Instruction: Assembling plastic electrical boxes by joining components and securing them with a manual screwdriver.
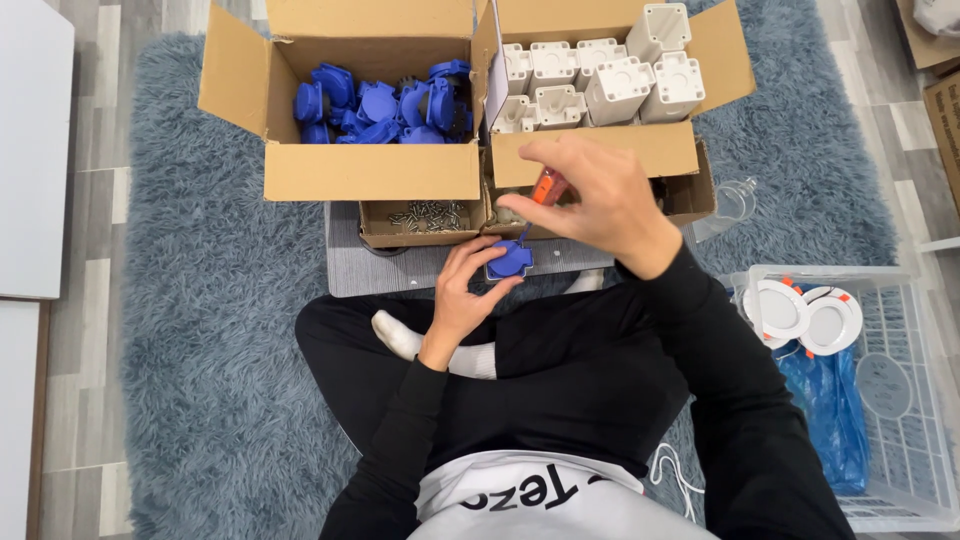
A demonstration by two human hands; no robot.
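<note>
At the left we see a cardboard box (340,105) with its flaps open, heaped with blue plastic parts (385,103) and standing on a grey shaggy rug (200,300). Below it a small shallow tray (425,222) holds loose screws (432,213). Our left hand (462,290) is closed around a blue plastic cap (509,260), pinched between thumb and fingers just above the crossed legs. Just above it, our right hand (600,195) grips an orange-handled screwdriver (545,187) — its shaft angles down to the cap. Behind stands a second open box (700,60) packed with white square pieces (620,85). At the far right a clear plastic crate (900,420) holds two round white discs (805,315) and a blue bag (830,410).
</note>
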